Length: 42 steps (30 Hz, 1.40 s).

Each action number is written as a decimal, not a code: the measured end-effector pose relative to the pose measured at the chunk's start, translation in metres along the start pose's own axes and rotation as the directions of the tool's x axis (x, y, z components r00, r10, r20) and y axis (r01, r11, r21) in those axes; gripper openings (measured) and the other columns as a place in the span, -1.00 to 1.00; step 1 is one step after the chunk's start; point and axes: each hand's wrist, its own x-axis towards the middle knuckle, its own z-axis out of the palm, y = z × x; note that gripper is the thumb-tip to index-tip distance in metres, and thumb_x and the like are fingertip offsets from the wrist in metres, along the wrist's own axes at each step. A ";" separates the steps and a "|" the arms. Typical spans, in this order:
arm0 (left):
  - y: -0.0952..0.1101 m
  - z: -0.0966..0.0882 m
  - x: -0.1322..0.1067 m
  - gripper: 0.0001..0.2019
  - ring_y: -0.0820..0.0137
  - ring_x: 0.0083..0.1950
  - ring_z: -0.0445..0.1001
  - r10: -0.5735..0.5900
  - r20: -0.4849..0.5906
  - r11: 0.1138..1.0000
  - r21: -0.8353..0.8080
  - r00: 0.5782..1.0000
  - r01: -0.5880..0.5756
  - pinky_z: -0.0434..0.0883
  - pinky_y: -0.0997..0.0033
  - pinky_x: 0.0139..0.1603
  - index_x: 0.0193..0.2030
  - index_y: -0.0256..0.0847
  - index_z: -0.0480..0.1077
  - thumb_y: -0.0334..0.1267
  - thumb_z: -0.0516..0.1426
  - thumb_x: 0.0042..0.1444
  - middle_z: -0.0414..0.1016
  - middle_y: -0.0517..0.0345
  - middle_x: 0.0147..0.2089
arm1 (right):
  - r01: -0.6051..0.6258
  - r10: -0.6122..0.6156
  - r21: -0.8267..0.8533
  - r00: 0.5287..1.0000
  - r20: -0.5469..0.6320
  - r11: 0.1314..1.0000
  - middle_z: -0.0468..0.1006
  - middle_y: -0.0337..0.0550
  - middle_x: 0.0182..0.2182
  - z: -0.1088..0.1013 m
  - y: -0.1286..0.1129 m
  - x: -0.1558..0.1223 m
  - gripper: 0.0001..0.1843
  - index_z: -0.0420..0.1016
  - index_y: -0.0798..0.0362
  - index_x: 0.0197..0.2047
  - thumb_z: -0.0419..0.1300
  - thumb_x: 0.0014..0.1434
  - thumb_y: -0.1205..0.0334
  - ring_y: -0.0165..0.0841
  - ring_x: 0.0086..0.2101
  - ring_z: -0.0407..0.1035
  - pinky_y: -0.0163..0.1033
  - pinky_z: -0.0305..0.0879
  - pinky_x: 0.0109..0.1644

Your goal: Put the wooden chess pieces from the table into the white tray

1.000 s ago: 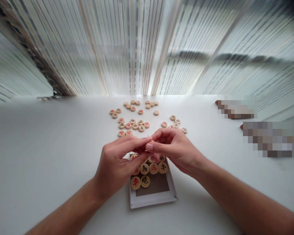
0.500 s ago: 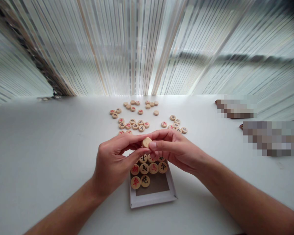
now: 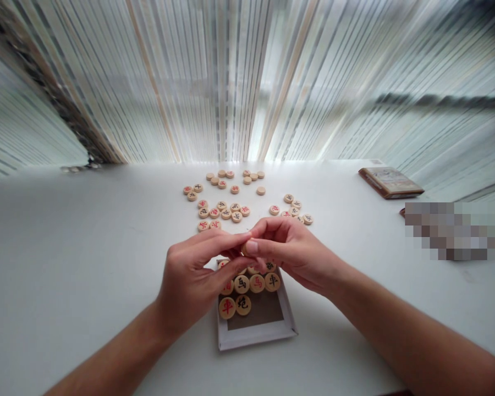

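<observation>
Turning from its flat, plain-sided view half a second ago, the wooden xiangqi piece (image 3: 245,251) is now showing only a sliver — I am watching remotely as the left hand (image 3: 198,261) and right hand (image 3: 295,248) are pinching it between their fingertips, over the far end of the shallow tray (image 3: 259,334). Inside, the red chariot (image 3: 227,308) and black cannon (image 3: 243,305) are forming the nearest row. Beyond — loose xiangqi pieces (image 3: 236,217) are lying scattered across the white table (image 3: 86,247).
</observation>
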 end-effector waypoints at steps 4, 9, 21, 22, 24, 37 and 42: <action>-0.003 0.000 0.000 -0.57 0.40 -0.22 0.68 -0.028 -0.041 0.999 0.019 0.999 0.029 0.65 0.45 -0.10 0.07 0.08 0.75 -0.45 0.50 0.11 0.78 0.21 -0.17 | 0.007 -0.007 -0.013 1.000 -0.019 1.000 0.63 -0.22 -0.54 0.002 -0.001 0.000 -0.63 0.71 0.13 -0.36 0.60 0.16 -0.02 -0.50 -0.52 0.50 -0.44 0.44 -0.41; -0.006 -0.001 0.004 -0.84 0.46 -0.35 0.66 -0.106 -0.146 0.994 -0.055 0.984 0.099 0.62 0.57 -0.28 -0.14 -0.07 0.78 -0.37 0.49 0.15 0.75 0.21 -0.31 | 0.105 -0.109 -0.064 0.992 -0.058 0.992 0.73 -0.20 -0.41 0.006 -0.001 0.000 -0.64 0.80 0.07 -0.11 0.67 0.06 0.13 -0.49 -0.48 0.55 -0.42 0.54 -0.34; 0.001 0.001 0.010 -0.83 0.47 -0.45 0.66 -0.397 0.097 0.865 -0.291 0.912 0.408 0.61 0.63 -0.39 -0.25 -0.21 0.74 -0.27 0.31 0.35 0.70 0.16 -0.44 | 0.321 -0.363 -0.272 0.924 -0.123 0.907 0.73 -0.22 -0.45 0.004 0.002 0.001 -0.78 0.85 -0.02 -0.14 0.63 0.10 0.25 -0.45 -0.49 0.56 -0.42 0.56 -0.40; 0.001 0.001 0.011 -0.82 0.46 -0.44 0.66 -0.411 0.102 0.856 -0.298 0.906 0.422 0.62 0.61 -0.38 -0.26 -0.22 0.73 -0.26 0.31 0.35 0.70 0.15 -0.44 | 0.342 -0.387 -0.290 0.915 -0.112 0.894 0.74 -0.22 -0.44 0.004 0.003 0.000 -0.77 0.85 -0.03 -0.13 0.62 0.11 0.28 -0.45 -0.49 0.57 -0.42 0.57 -0.39; 0.000 0.000 0.011 -0.80 0.44 -0.43 0.64 -0.420 0.091 0.851 -0.307 0.903 0.427 0.63 0.55 -0.36 -0.30 -0.24 0.70 -0.24 0.30 0.34 0.68 0.13 -0.42 | 0.377 -0.426 -0.349 0.902 -0.073 0.858 0.75 -0.21 -0.41 0.004 0.005 -0.001 -0.74 0.84 -0.02 -0.08 0.60 0.12 0.32 -0.44 -0.46 0.59 -0.41 0.59 -0.37; -0.001 0.000 0.008 -0.69 0.48 -0.52 0.34 -0.235 0.023 0.964 0.137 0.972 0.230 0.26 0.46 -0.51 -0.51 -0.24 0.51 -0.23 0.19 0.26 0.46 0.21 -0.57 | 0.521 -0.544 -0.853 0.717 0.437 0.001 0.64 -0.21 -0.41 0.001 -0.007 -0.013 -0.91 0.66 0.17 -0.17 0.42 0.31 0.32 -0.45 -0.45 0.49 -0.35 0.38 -0.33; -0.007 -0.003 0.009 -0.62 0.43 -0.48 0.43 -0.246 -0.055 0.963 0.102 0.968 0.250 0.35 0.42 -0.44 -0.43 -0.23 0.58 -0.13 0.13 0.38 0.55 0.16 -0.52 | 0.450 -0.430 -0.893 0.810 0.398 0.023 0.55 -0.30 -0.47 0.008 -0.018 -0.024 -0.88 0.60 0.12 -0.23 0.42 0.28 0.27 -0.48 -0.49 0.36 -0.35 0.26 -0.36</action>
